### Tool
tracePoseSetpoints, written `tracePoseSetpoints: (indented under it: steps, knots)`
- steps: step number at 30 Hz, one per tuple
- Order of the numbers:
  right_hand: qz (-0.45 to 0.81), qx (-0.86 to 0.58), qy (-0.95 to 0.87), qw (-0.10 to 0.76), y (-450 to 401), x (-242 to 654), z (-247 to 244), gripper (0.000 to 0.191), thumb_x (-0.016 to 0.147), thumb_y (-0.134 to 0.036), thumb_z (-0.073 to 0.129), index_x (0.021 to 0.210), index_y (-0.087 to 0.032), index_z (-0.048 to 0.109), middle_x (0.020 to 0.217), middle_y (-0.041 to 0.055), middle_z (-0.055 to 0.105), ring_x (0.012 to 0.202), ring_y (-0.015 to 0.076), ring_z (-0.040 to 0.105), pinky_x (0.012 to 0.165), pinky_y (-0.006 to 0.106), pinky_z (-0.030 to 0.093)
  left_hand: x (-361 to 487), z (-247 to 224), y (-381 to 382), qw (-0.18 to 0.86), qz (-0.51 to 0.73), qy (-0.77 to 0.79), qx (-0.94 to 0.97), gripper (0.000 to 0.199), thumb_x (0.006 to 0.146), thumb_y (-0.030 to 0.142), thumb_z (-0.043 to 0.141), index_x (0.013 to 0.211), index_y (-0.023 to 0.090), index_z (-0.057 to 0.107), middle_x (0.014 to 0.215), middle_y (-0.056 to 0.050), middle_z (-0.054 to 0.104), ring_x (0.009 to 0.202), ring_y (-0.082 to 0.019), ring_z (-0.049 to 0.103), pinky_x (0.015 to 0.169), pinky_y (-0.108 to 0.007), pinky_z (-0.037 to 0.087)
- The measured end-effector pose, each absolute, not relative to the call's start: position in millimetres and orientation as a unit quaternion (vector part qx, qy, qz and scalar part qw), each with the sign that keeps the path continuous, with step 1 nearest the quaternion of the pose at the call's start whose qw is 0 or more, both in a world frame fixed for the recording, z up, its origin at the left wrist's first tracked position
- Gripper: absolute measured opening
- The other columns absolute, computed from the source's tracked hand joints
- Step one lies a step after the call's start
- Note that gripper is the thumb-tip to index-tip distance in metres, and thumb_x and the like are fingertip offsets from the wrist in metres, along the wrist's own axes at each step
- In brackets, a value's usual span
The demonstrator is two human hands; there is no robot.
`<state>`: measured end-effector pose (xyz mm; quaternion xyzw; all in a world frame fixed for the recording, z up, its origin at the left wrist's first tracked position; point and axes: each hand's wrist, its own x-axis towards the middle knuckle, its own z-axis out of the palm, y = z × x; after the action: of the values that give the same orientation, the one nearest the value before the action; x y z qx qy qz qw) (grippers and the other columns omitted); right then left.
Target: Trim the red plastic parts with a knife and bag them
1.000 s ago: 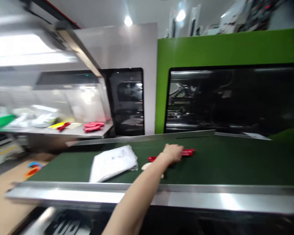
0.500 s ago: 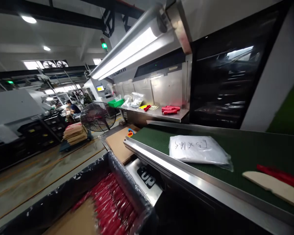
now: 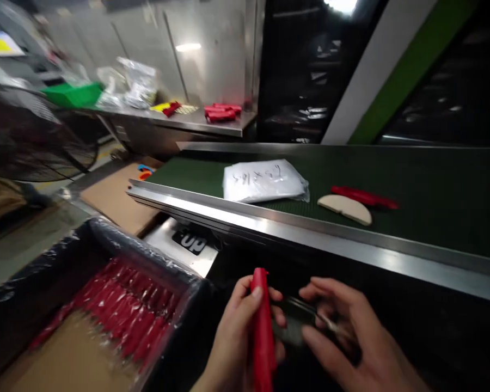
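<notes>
1. The left hand is clenched around a long, narrow red plastic piece, held roughly upright below the near steel rail of the green conveyor belt
2. The right hand sits just beside it, fingers curled around a small dark, thin item that is too blurred to identify
3. The red piece looks like rigid moulded plastic: probably light and stiff, with a smooth, somewhat slippery skin, so a wrap around its middle, as the left hand has, seems the surest hold
4. On the belt, well apart from the hands, lie a second red plastic piece, a pale flat half-moon piece touching or just beside it, and a white plastic bag with handwriting
5. Left of the belt and lower, a black-lined cardboard box holds rows of similar red pieces
</notes>
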<state>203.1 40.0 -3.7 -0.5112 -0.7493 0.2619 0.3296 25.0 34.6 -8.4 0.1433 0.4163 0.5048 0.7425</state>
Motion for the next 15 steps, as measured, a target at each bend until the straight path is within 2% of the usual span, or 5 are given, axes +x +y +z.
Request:
tracePoseSetpoints:
  steps: [2, 5, 7, 12, 15]
  knots:
    - [0.257, -0.461, -0.791, 0.309, 51, 206, 8, 0.03, 0.094, -0.028, 0.053, 0.124, -0.028, 0.051, 0.108, 0.0006, 0.068, 0.09, 0.01, 0.068, 0.074, 0.015, 0.059, 23, -6, 30, 0.767, 0.468, 0.409, 0.16, 0.022, 0.097, 0.036, 0.041, 0.106, 0.018, 0.047, 0.074, -0.002, 0.06, 0.044, -0.007, 0.046, 0.039, -0.015, 0.039]
    - [0.228, -0.365, -0.844, 0.32, 61, 209, 17, 0.037, 0.093, -0.007, 0.046, 0.126, -0.021, 0.054, 0.107, 0.0038, 0.065, 0.096, 0.0102, 0.062, 0.08, 0.019, 0.056, 25, -4, 19, 0.765, 0.481, 0.39, 0.179, 0.021, 0.095, 0.033, 0.043, 0.101, 0.015, 0.054, 0.09, -0.007, 0.063, 0.058, -0.011, 0.056, 0.043, -0.017, 0.046]
    - [0.187, -0.342, -0.865, 0.316, 61, 208, 19, 0.043, 0.091, -0.001, 0.046, 0.131, -0.016, 0.052, 0.109, 0.0075, 0.063, 0.097, 0.0133, 0.059, 0.079, 0.024, 0.056, 27, -5, 13, 0.763, 0.49, 0.377, 0.188, 0.021, 0.094, 0.032, 0.044, 0.098, 0.015, 0.056, 0.099, -0.008, 0.064, 0.06, -0.012, 0.059, 0.044, -0.018, 0.046]
    - [0.117, -0.334, -0.884, 0.306, 54, 202, 21, 0.043, 0.089, 0.0, 0.046, 0.131, -0.006, 0.053, 0.109, 0.0133, 0.063, 0.094, 0.0173, 0.057, 0.075, 0.032, 0.055, 27, -6, 5, 0.787, 0.44, 0.377, 0.209, 0.031, 0.095, 0.044, 0.045, 0.111, 0.018, 0.052, 0.066, -0.005, 0.064, 0.048, -0.011, 0.052, 0.045, -0.017, 0.04]
    - [0.105, -0.332, -0.874, 0.339, 51, 200, 25, 0.041, 0.085, 0.004, 0.051, 0.124, -0.004, 0.057, 0.109, 0.0137, 0.065, 0.094, 0.018, 0.058, 0.076, 0.034, 0.054, 27, -4, 3, 0.785, 0.431, 0.394, 0.208, 0.035, 0.092, 0.05, 0.048, 0.112, 0.02, 0.05, 0.067, -0.004, 0.064, 0.046, -0.01, 0.047, 0.044, -0.017, 0.038]
